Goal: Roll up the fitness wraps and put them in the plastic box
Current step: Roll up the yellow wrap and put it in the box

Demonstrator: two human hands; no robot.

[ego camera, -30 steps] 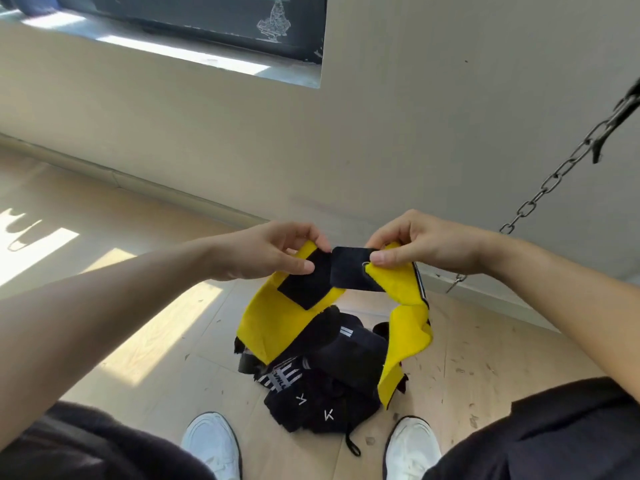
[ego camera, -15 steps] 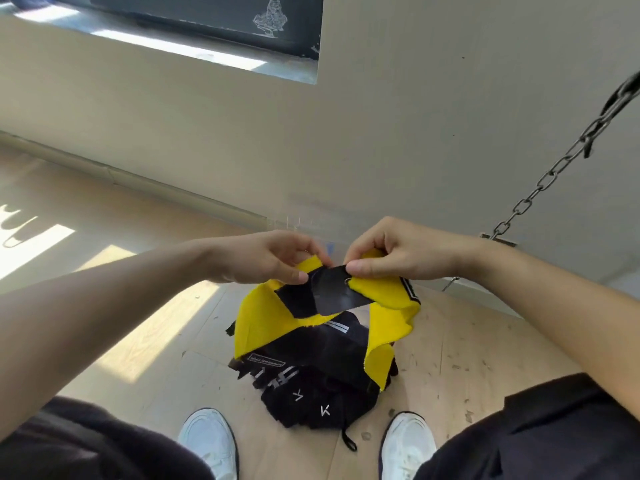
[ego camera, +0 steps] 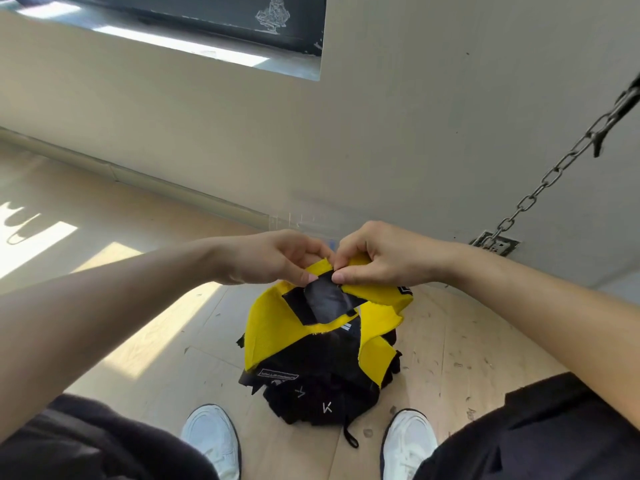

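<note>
Two bare hands meet mid-frame in the head view, both pinching one yellow wrap [ego camera: 270,327] along its upper edge. The left hand [ego camera: 273,258] curls thumb and fingers on the cloth at the 9 o'clock side of a black patch [ego camera: 329,301]. The right hand [ego camera: 384,254] presses its thumb on the patch's top edge from the 3 o'clock side. Each grip is clenched on the wrap, with the fingertips almost touching. The wrap is a soft, fuzzy band of bright yellow with frayed edges, held in the air and hanging in two folds toward 6 o'clock. Its patch is a tilted matt black rectangle, overlapped by a second, slightly shiny black tab. The folds hang over a pile of black wraps [ego camera: 318,386] heaped on the pale wooden floor [ego camera: 156,341] between two white shoes. These are dark woven bands with white printed letters and stripes, and a thin loop trails from them toward 6 o'clock. A clear plastic box [ego camera: 298,221], barely visible, stands just beyond the hands at 12 o'clock, against the plain grey wall [ego camera: 381,133]. A metal chain [ego camera: 540,188] runs from 2 o'clock down to a wall plate [ego camera: 495,242] at 3 o'clock. Sunlight falls in patches on the floor at 9 o'clock.
</note>
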